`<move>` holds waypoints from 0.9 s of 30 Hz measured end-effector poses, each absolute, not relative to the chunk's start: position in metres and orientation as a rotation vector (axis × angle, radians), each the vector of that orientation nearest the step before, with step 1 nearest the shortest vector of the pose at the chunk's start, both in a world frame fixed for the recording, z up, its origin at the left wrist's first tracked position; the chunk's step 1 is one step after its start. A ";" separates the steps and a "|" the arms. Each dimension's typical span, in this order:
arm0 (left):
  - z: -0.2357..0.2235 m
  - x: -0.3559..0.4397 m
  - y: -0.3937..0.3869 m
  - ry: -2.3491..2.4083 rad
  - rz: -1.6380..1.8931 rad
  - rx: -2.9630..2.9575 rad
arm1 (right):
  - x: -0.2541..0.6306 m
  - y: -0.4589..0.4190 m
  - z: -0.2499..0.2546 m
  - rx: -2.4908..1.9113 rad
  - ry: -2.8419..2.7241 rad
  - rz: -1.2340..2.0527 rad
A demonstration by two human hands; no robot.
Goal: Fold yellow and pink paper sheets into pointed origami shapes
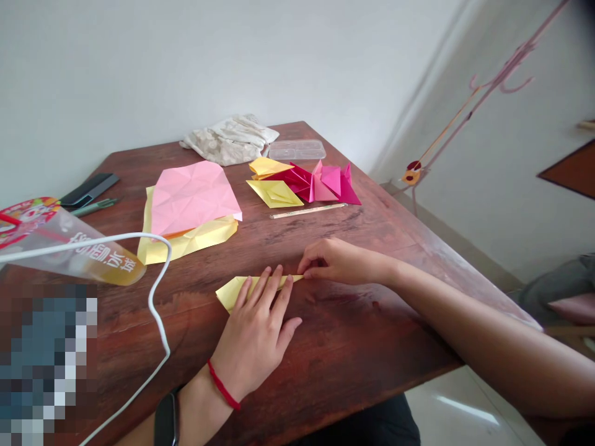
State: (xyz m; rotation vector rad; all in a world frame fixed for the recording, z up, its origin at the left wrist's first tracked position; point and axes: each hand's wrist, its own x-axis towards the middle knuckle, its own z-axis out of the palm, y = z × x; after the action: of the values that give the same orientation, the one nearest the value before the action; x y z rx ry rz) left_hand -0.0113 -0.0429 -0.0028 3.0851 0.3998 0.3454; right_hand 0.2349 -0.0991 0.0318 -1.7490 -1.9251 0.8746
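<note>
A folded piece of pale yellow paper [231, 291] lies on the brown wooden table [334, 347], its narrow tip pointing right. My left hand [260, 322] rests flat across its middle with fingers spread, covering part of it. At the narrow tip, my right hand [325, 263] pinches the paper between thumb and curled fingers. Beyond my hands are a flat yellow folded shape [275, 194] and several magenta and pink folded paper pieces [325, 183]. A thin pale stick [307, 211] lies just in front of them.
Creased pink sheets [195, 195] lie over yellow ones at left. A plastic drink cup [93, 248] lies tipped, with a white cable [155, 310] crossing it. Behind are a crumpled whitish cloth [230, 139], a clear plastic tray [297, 149] and a dark case [90, 189].
</note>
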 end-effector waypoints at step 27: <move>0.000 -0.008 -0.031 0.467 0.617 2.767 | 0.217 -0.106 0.022 -1.775 -1.942 0.653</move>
State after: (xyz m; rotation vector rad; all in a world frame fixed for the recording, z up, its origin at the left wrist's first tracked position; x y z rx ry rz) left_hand -0.0075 -0.0309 0.0004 2.7665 0.4674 0.6168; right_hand 0.2175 -0.1059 0.0217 -1.7755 -1.9420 0.6531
